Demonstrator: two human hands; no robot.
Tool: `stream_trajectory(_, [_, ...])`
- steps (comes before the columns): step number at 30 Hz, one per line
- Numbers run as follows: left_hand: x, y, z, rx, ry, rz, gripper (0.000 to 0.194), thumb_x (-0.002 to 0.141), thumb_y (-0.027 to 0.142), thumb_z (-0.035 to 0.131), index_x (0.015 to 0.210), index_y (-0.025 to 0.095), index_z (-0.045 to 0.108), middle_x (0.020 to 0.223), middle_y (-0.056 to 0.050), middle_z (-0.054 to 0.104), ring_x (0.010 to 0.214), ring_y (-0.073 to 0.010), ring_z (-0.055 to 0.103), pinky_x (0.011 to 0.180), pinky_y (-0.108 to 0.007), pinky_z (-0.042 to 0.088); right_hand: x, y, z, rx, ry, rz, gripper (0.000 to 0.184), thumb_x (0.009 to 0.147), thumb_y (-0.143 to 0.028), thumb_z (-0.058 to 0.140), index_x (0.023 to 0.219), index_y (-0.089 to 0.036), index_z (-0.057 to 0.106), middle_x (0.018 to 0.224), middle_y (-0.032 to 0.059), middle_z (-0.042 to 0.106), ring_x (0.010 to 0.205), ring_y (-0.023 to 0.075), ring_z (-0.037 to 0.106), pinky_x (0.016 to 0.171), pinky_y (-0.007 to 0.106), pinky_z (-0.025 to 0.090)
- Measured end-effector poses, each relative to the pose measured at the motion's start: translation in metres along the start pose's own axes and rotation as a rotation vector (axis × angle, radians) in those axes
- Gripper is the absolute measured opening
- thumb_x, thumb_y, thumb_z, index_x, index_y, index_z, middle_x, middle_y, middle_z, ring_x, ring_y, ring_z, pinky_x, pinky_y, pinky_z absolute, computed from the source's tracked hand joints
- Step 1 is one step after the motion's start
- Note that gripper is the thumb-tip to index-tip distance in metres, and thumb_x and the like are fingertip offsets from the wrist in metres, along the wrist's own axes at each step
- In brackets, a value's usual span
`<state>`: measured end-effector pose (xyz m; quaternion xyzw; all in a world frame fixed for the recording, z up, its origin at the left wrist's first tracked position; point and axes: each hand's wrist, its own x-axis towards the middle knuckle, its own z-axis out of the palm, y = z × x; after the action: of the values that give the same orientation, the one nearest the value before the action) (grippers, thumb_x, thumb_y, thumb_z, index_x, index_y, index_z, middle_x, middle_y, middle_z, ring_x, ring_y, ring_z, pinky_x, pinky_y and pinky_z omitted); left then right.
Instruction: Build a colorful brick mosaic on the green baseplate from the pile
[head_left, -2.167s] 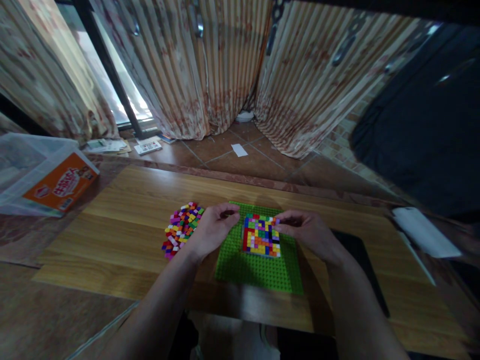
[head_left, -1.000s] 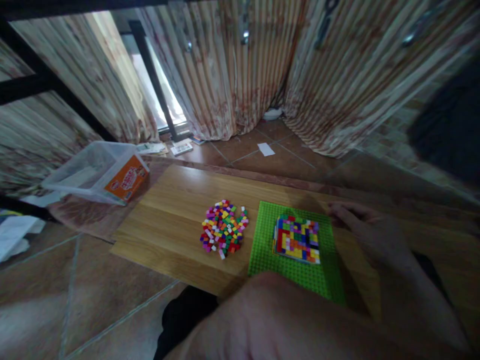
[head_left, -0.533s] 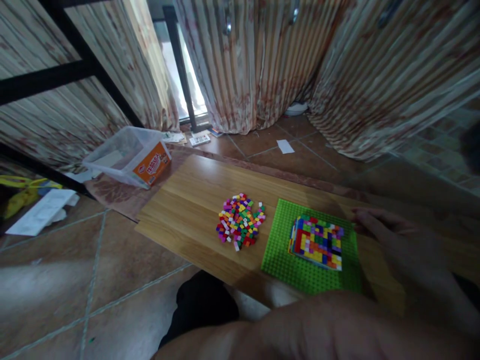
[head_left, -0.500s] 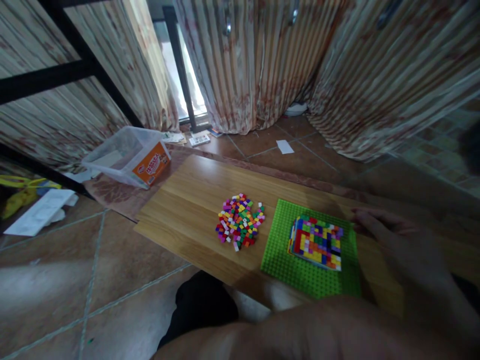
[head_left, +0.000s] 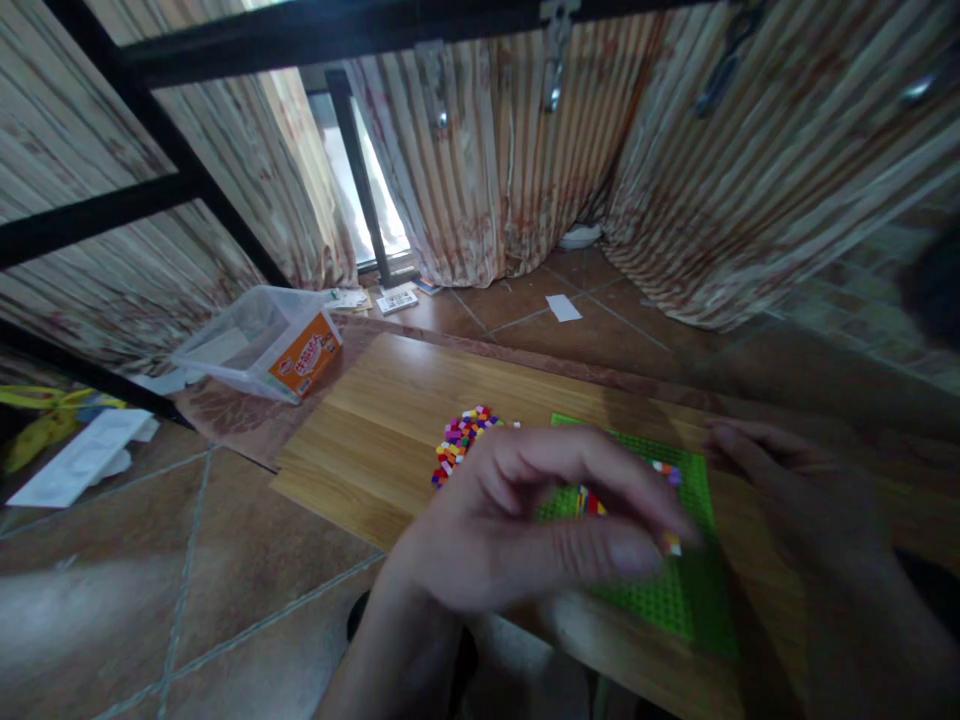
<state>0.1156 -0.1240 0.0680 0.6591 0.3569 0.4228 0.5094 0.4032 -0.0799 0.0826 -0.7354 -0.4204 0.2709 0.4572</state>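
My left hand hovers over the green studded baseplate, thumb and fingers apart in a curve, with nothing visible between them. It hides most of the block of multicoloured toy bricks on the plate. Part of the pile of small loose bricks shows behind this hand, left of the plate. Beside the plate's right edge, my right hand is dim, its thumb and fingers drawn together. Whatever those fingertips may hold cannot be made out.
The plate and pile lie on a wooden table. A clear plastic box with an orange label stands on the floor beyond its left end. Dark metal bars cross at the left, before striped curtains. White paper lies behind.
My left hand has risen from the lower edge and come over the baseplate, covering the brick block and part of the pile. My right hand stays about where it was. The view has tilted slightly up.
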Motion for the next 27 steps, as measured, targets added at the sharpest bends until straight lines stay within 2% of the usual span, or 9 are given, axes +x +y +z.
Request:
stream_trajectory(1, [0.016, 0.002, -0.009, 0.117, 0.107, -0.016, 0.023, 0.084, 0.036, 0.063, 0.1, 0.021, 0.07, 0.086, -0.005, 0.071, 0.079, -0.0176, 0.065, 0.073, -0.03, 0.054, 0.0, 0.0, 0.0, 0.009, 0.002, -0.005, 0.031, 0.055, -0.05, 0.069, 0.072, -0.024, 0.073, 0.074, 0.0051, 0.072, 0.076, 0.0236, 0.066, 0.079, 0.04, 0.052])
stream_trajectory(3, [0.043, 0.0, -0.025, 0.44, 0.402, -0.086, 0.016, 0.086, 0.025, 0.058, 0.093, 0.019, 0.07, 0.087, -0.005, 0.069, 0.082, -0.0169, 0.064, 0.08, -0.031, 0.052, 0.002, 0.0, 0.001, 0.03, 0.0, -0.019, 0.032, 0.055, -0.051, 0.069, 0.071, -0.024, 0.073, 0.072, 0.0042, 0.072, 0.073, 0.0223, 0.066, 0.078, 0.038, 0.052])
stream_trajectory(4, [0.052, -0.005, -0.031, 0.63, 0.465, -0.158, 0.015, 0.084, 0.021, 0.057, 0.087, 0.019, 0.071, 0.086, -0.005, 0.069, 0.084, -0.0179, 0.063, 0.083, -0.032, 0.051, 0.002, 0.001, 0.001, 0.04, -0.005, -0.023, 0.032, 0.055, -0.051, 0.069, 0.072, -0.024, 0.073, 0.071, 0.0038, 0.072, 0.072, 0.0217, 0.065, 0.077, 0.038, 0.052])
stream_trajectory(6, [0.062, -0.017, -0.041, 0.86, 0.38, -0.262, 0.018, 0.083, 0.018, 0.058, 0.092, 0.019, 0.073, 0.094, -0.007, 0.069, 0.09, -0.0207, 0.064, 0.087, -0.035, 0.05, 0.003, 0.004, 0.002, 0.066, -0.014, -0.025, 0.031, 0.057, -0.05, 0.07, 0.072, -0.024, 0.073, 0.07, 0.0032, 0.072, 0.07, 0.0208, 0.065, 0.075, 0.037, 0.052])
stream_trajectory(8, [0.064, -0.027, -0.045, 1.002, 0.307, -0.236, 0.025, 0.083, 0.017, 0.057, 0.101, 0.022, 0.073, 0.108, -0.007, 0.069, 0.102, -0.022, 0.062, 0.095, -0.036, 0.047, 0.004, 0.007, 0.003, 0.099, -0.037, -0.029, 0.031, 0.059, -0.05, 0.071, 0.075, -0.023, 0.074, 0.071, 0.0031, 0.073, 0.07, 0.0206, 0.066, 0.073, 0.036, 0.053])
stream_trajectory(10, [0.062, -0.032, -0.042, 1.1, 0.219, -0.23, 0.029, 0.083, 0.017, 0.057, 0.107, 0.026, 0.072, 0.118, -0.006, 0.067, 0.109, -0.0232, 0.059, 0.097, -0.037, 0.046, 0.005, 0.012, 0.004, 0.121, -0.074, -0.055, 0.031, 0.063, -0.05, 0.071, 0.077, -0.023, 0.074, 0.074, 0.0032, 0.073, 0.071, 0.0204, 0.067, 0.072, 0.035, 0.052])
stream_trajectory(13, [0.063, -0.033, -0.035, 1.197, 0.123, -0.298, 0.031, 0.084, 0.019, 0.056, 0.108, 0.029, 0.072, 0.125, -0.004, 0.065, 0.113, -0.0258, 0.057, 0.094, -0.04, 0.046, 0.006, 0.018, 0.005, 0.126, -0.123, -0.102, 0.029, 0.069, -0.049, 0.07, 0.08, -0.023, 0.075, 0.076, 0.0028, 0.074, 0.071, 0.0194, 0.066, 0.071, 0.034, 0.051])
stream_trajectory(20, [0.073, -0.038, -0.031, 1.2, 0.049, -0.332, 0.026, 0.085, 0.022, 0.053, 0.101, 0.028, 0.073, 0.125, -0.003, 0.065, 0.113, -0.0245, 0.057, 0.096, -0.039, 0.043, 0.005, 0.02, 0.006, 0.139, -0.136, -0.14, 0.025, 0.073, -0.045, 0.07, 0.081, -0.022, 0.075, 0.076, 0.0028, 0.074, 0.07, 0.0187, 0.066, 0.071, 0.034, 0.051])
stream_trajectory(27, [0.074, -0.043, -0.032, 1.191, 0.055, -0.303, 0.019, 0.082, 0.018, 0.057, 0.093, 0.023, 0.071, 0.115, -0.004, 0.069, 0.107, -0.0233, 0.058, 0.093, -0.036, 0.043, 0.006, 0.021, 0.009, 0.105, -0.157, -0.175, 0.026, 0.076, -0.047, 0.068, 0.08, -0.022, 0.075, 0.074, 0.0034, 0.073, 0.067, 0.018, 0.065, 0.067, 0.032, 0.051])
